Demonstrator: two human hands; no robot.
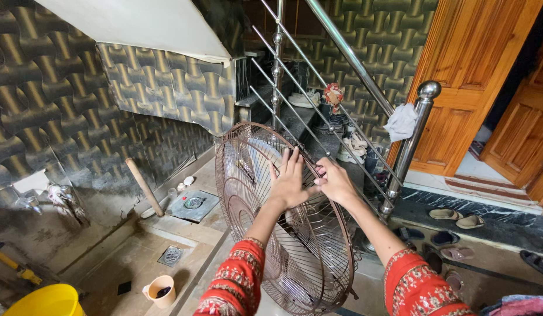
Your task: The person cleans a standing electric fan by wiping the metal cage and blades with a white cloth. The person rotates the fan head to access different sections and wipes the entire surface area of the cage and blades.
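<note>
Both red sleeves [242, 281] reach up as I watch my left hand [290, 178] press flat and open on the fan guard [283, 234] while my right hand [336, 181] pinches its rim, a hold so slight the guard could, I judge, tip onto the drain cover [193, 203].

Fan guard [265, 234] seen as thin brown metal wire, dull. Stair railing [353, 64] polished steel, glossy. Doors [464, 76] varnished wood. Sleeves [239, 281] red patterned cloth. Bucket [43, 301] smooth yellow plastic. Floor [136, 263] matt, stained tile.

Single head-worn camera, looking down and forward along both arms, close to the fan guard [283, 222], stair railing [347, 58] and wooden door [464, 76] beyond
</note>
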